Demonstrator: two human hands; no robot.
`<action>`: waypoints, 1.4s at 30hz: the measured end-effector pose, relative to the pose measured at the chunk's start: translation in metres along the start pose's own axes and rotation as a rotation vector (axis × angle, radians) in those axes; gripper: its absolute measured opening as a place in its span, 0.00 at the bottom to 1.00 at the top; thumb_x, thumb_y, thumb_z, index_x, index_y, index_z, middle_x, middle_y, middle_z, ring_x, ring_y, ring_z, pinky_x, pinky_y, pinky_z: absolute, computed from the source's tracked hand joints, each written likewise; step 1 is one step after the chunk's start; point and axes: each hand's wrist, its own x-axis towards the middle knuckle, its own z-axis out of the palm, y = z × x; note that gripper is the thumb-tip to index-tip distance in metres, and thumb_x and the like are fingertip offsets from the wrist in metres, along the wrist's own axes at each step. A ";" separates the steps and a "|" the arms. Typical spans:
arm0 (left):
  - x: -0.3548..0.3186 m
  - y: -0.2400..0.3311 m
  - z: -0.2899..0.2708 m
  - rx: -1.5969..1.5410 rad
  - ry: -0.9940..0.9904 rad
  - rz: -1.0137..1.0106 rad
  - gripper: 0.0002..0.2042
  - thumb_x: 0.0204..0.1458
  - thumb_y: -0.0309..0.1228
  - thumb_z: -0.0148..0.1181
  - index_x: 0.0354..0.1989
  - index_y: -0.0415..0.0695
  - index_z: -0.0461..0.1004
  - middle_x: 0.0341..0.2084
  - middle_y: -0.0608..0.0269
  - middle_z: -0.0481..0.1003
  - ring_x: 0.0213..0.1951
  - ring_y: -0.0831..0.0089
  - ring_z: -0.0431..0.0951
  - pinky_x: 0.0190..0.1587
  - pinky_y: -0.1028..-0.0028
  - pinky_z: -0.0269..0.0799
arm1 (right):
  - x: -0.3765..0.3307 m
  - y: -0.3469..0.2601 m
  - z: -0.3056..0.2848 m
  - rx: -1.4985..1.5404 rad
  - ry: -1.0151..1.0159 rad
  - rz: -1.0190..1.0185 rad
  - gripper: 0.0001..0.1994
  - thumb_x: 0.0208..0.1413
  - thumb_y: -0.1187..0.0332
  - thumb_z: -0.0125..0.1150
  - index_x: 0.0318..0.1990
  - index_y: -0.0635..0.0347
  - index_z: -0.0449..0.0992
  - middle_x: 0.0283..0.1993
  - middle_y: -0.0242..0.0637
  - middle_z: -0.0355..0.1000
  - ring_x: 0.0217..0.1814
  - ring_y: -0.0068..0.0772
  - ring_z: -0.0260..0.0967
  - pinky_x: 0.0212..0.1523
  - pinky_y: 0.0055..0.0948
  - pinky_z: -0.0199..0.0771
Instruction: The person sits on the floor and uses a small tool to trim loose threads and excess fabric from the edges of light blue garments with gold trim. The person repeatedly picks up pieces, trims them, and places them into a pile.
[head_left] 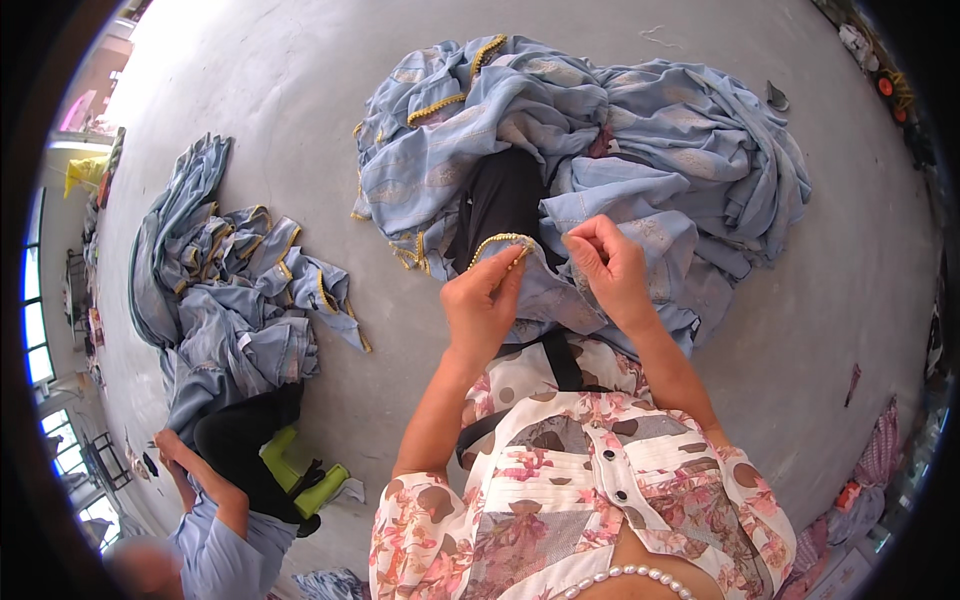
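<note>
A large heap of light blue cloth [690, 140] with pale patterned bands spreads over my lap and the floor in front of me. Yellow trim [497, 240] runs along one edge of it. My left hand [478, 300] is closed, pinching that trimmed edge between thumb and fingers. Just to the right, my right hand [615, 275] is closed too, with thumb and bent fingers together above the cloth. Whatever sits between its fingertips is too small to make out. A black-clad leg [500, 195] shows between folds of the heap.
At the left, a co-worker [235, 530] sits by a green stool [300, 475], hands on another pile of blue yellow-trimmed cloth [250, 290]. A small dark object [777, 97] lies on the grey floor [840, 290]. Pink and purple bundles [865, 500] line the right edge.
</note>
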 end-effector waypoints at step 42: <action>-0.001 -0.006 -0.011 -0.103 -0.172 -0.099 0.10 0.51 0.24 0.58 0.42 0.41 0.76 0.15 0.63 0.68 0.19 0.85 0.63 0.23 0.81 0.62 | -0.003 0.004 0.002 -0.186 -0.136 -0.187 0.13 0.52 0.61 0.61 0.33 0.61 0.69 0.23 0.42 0.72 0.23 0.42 0.71 0.22 0.34 0.67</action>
